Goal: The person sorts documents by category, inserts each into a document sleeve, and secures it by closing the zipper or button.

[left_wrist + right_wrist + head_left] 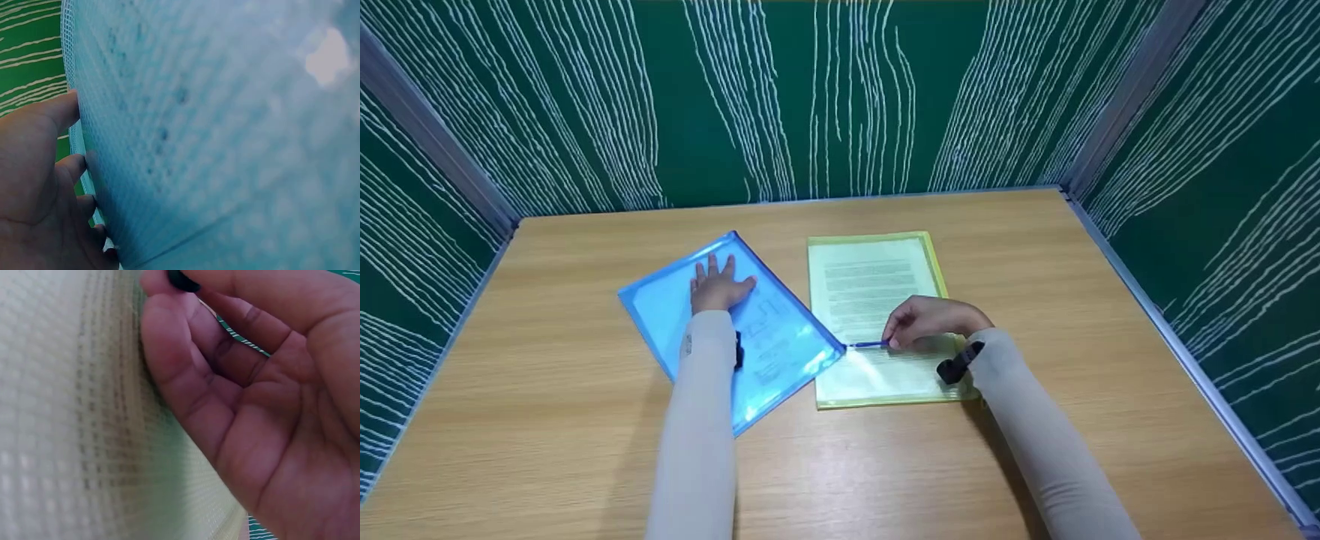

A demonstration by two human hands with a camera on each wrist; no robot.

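Observation:
A blue mesh document pouch (769, 330) lies tilted on the table, with sheets showing through it. My left hand (717, 289) rests on its upper part with fingers spread. In the left wrist view, straight fingertips (73, 166) touch the mesh surface. From the pouch's right corner a thin blue zipper pull (870, 344) reaches to my right hand (934, 322), which pinches its end between thumb and fingers. Under that hand lies a yellow mesh pouch (855, 386) holding a printed page; the blue pouch's corner overlaps its left edge. The curled right fingers (169, 343) hover close beside the yellow mesh.
Both pouches lie on a wooden table (555, 420). Green panels with white wavy lines (697, 150) stand along its back and sides, with grey corner posts (1132, 97). Dark camera straps sit at both wrists.

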